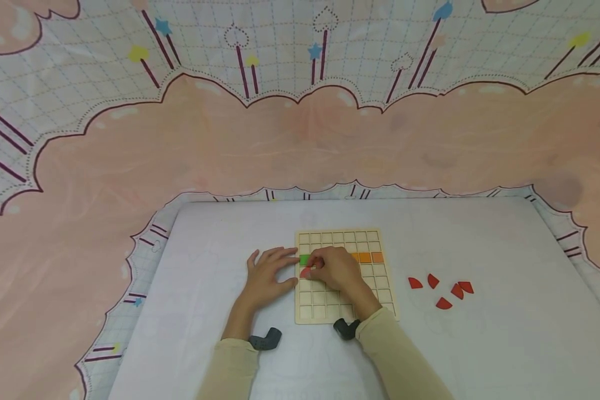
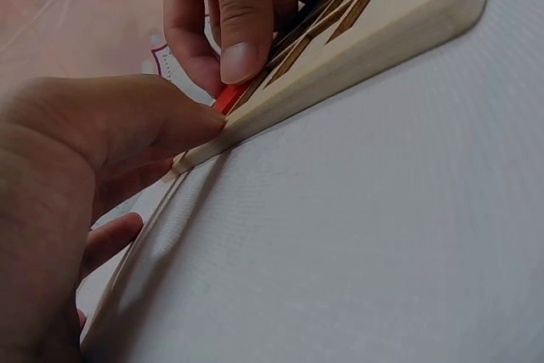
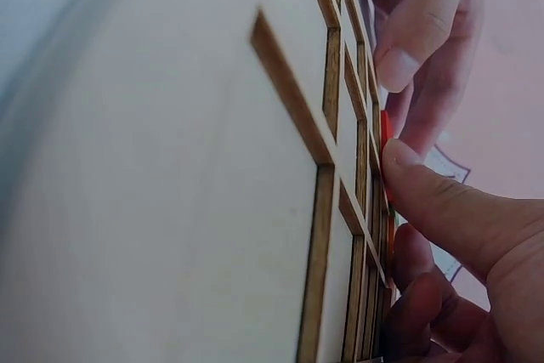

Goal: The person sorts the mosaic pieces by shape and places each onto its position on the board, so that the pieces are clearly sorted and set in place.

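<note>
A square wooden grid board [image 1: 347, 314] lies on the white tabletop, with a green tile [image 1: 304, 259] and several orange tiles [image 1: 364, 258] along one row. My right hand [image 1: 337, 269] is over the board's left part, thumb and fingertips at a red quarter-circle piece [image 1: 305, 273] in the left column. The thumb touches this red piece [image 3: 385, 125] in the right wrist view; its underside is hidden. At the board's left edge is my left hand [image 1: 270, 278], its fingers spread and fairly straight. Its thumb [image 2: 183, 121] touches the rim beside the red piece.
Right of the board lie several loose red quarter-circle pieces [image 1: 443, 303]. Dark wrist devices [image 1: 266, 339] sit at both wrists. A patterned cloth [image 1: 300, 139] hangs behind and surrounds the tabletop [image 1: 480, 239].
</note>
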Demonstrator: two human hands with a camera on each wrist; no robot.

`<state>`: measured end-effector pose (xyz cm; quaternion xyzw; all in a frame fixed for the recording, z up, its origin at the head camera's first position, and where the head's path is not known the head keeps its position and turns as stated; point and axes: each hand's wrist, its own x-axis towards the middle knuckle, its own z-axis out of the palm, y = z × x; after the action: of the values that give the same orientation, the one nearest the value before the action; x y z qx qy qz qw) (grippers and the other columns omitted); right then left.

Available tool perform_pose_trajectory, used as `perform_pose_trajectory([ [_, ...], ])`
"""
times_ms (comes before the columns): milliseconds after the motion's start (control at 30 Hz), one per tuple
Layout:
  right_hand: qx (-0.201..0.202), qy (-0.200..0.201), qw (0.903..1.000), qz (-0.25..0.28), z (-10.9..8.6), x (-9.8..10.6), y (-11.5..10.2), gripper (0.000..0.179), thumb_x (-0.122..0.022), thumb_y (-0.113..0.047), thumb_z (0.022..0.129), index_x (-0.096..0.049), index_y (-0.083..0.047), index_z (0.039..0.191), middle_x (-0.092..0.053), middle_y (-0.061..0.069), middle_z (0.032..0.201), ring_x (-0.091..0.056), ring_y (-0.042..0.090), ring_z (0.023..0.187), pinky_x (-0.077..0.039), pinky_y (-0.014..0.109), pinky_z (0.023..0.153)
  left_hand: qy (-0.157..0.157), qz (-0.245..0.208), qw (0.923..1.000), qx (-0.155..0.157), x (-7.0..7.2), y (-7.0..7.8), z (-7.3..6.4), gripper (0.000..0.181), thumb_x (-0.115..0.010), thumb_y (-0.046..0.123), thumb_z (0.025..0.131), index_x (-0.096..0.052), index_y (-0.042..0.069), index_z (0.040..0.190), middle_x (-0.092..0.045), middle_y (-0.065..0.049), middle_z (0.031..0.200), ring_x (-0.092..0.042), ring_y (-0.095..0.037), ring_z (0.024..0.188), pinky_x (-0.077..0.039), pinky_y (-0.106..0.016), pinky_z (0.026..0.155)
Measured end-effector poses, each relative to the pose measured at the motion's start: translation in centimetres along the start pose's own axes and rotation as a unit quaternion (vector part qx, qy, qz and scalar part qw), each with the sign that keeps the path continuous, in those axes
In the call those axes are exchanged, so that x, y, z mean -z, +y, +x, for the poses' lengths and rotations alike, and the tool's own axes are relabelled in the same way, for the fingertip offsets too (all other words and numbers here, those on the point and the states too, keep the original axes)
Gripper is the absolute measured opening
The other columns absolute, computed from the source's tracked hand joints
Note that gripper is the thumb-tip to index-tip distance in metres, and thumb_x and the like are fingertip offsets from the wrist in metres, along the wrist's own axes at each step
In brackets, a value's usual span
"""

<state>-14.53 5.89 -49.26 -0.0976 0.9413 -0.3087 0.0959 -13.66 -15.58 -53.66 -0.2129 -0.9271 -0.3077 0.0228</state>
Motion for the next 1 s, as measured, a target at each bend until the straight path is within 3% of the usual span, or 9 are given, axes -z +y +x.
perform_pose_trajectory([
  [633,-0.001,-0.003,0.9998,0.017,-0.05,0.13,0.06,0.018,-0.087,-0.033,0.080,-0.071,-0.028,0.073,-0.064,-0.012,0.068,-0.055,0.009,0.067,-0.041,0.027,0.058,0.001,0.000,1.0000,0.000,-0.04,-0.27,-0.20,0.045,-0.076,0.033,0.083,-0.071,0.026,0.127,-0.057,0.011,0.149,-0.043,-0.021,0.144,-0.005,-0.065,0.120],
  [1000,-0.018,-0.002,0.9989,0.042,-0.41,0.45,0.34,0.009,-0.086,-0.020,0.080,-0.077,-0.023,0.083,-0.066,-0.009,0.073,-0.057,0.011,0.071,-0.045,0.028,0.065,-0.004,0.000,1.0000,0.001,-0.17,-0.31,-0.01,0.045,-0.077,0.033,0.083,-0.071,0.027,0.128,-0.056,0.012,0.150,-0.041,-0.021,0.145,-0.005,-0.065,0.120],
])
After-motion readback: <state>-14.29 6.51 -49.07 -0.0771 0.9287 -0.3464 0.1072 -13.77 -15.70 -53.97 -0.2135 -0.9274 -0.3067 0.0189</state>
